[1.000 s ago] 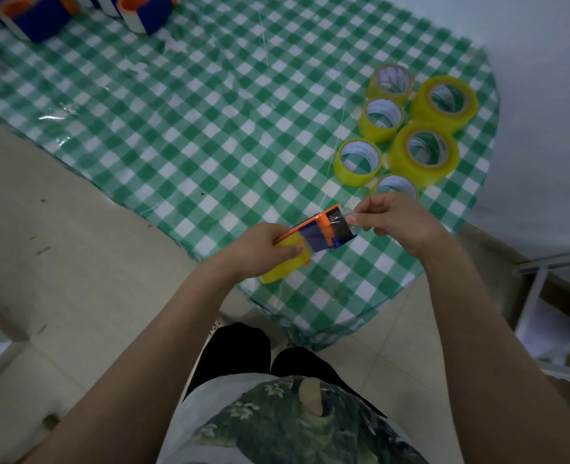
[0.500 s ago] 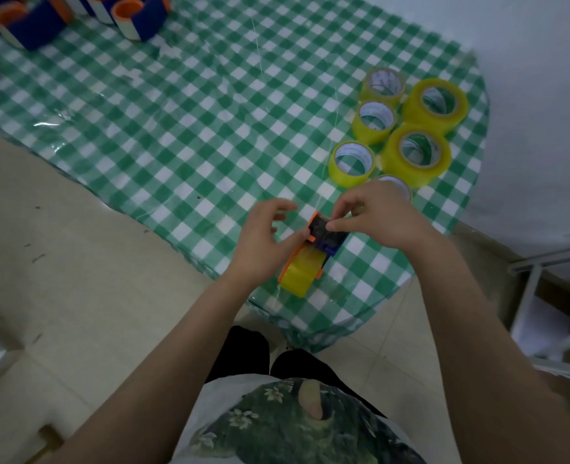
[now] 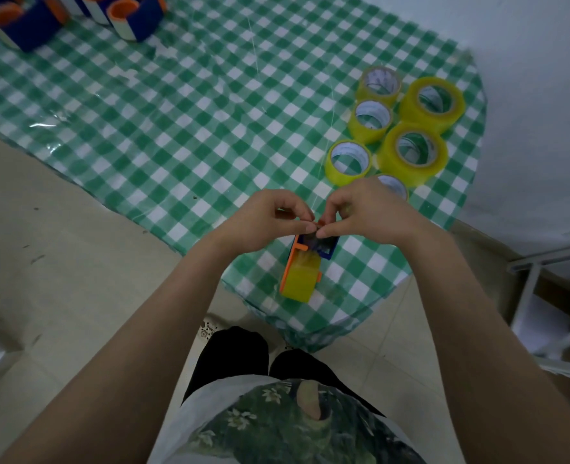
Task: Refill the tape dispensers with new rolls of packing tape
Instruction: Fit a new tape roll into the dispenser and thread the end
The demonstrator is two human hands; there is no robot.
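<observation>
L hand & R hand pinch dispenser top, knuckles up.

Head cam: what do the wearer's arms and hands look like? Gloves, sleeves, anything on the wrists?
The left hand and right hand are ungloved, with no rings, watch or bands visible. The left forearm and right forearm are bare to the frame edge; no sleeve shows. Below them are a white shirt with a green floral print and black trousers.
</observation>
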